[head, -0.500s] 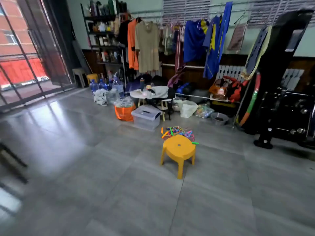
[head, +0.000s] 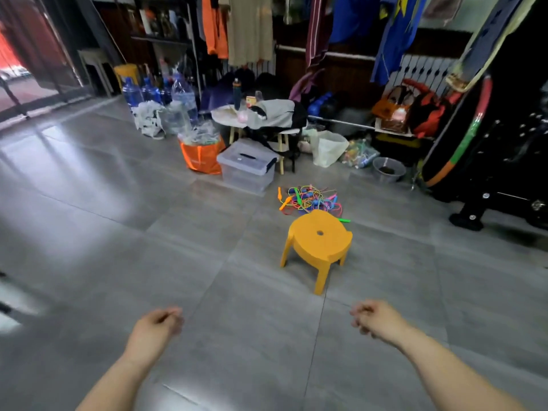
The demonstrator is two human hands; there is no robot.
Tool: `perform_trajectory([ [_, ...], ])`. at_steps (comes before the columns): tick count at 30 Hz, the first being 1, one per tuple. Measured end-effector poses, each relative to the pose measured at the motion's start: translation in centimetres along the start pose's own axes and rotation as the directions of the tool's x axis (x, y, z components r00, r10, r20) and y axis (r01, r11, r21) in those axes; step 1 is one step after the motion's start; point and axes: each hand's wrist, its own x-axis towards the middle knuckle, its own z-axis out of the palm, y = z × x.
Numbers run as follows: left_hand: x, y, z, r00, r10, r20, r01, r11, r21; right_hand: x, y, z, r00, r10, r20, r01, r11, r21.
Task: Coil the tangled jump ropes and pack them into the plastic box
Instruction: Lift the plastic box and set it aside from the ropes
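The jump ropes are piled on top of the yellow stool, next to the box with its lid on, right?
Not quite. The ropes are piled on the floor just behind the stool, not on top of it, as the head view shows. The rest is right: the stool is yellow, and the box next to the ropes has its lid on.

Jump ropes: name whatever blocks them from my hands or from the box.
The yellow stool stands between the jump ropes and the left hand and right hand, hiding their near edge. Only bare floor lies between ropes and the lidded plastic box.
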Motion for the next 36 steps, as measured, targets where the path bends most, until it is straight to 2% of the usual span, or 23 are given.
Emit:
perform_trajectory([
  [1,2.7,2.2,0.3,0.999,0.025,-0.034,-0.026,1.0,-0.01,2.0,-3.3,-0.5,0.999,-0.029,-0.041,0.03,0.999,0.014],
  [6,14.8,8.2,2.8,0.996,0.088,0.017,-0.088,0.996,-0.002,12.3,-13.2,-2.2,0.983,-0.042,-0.18,0.073,0.982,0.173],
  [12,31.1,13.3,7.6,0.995,0.086,0.04,-0.085,0.996,-0.028,28.1,-22.0,-4.7,0.974,-0.06,-0.22,0.128,0.942,0.311],
  [16,42.4,18.4,10.1,0.999,0.045,-0.023,-0.046,0.997,-0.056,39.8,-29.5,-8.0,0.967,-0.075,-0.245,0.165,0.915,0.369],
  [21,54.7,24.4,11.2,0.999,0.018,-0.038,-0.021,0.997,-0.075,53.8,-40.2,-11.1,0.953,-0.101,-0.285,0.205,0.907,0.367],
  [26,70.2,28.9,12.2,1.0,0.022,0.0,-0.022,0.999,-0.035,67.1,-48.8,-9.9,0.942,-0.132,-0.31,0.237,0.914,0.33],
  [29,79.3,30.6,12.9,0.998,-0.016,0.056,0.015,1.0,0.01,74.8,-52.1,-8.1,0.943,-0.09,-0.322,0.203,0.919,0.337],
  [36,96.9,32.6,16.7,0.968,-0.149,0.203,0.117,0.98,0.159,90.5,-55.8,-6.3,0.961,0.099,-0.258,0.003,0.93,0.368],
])
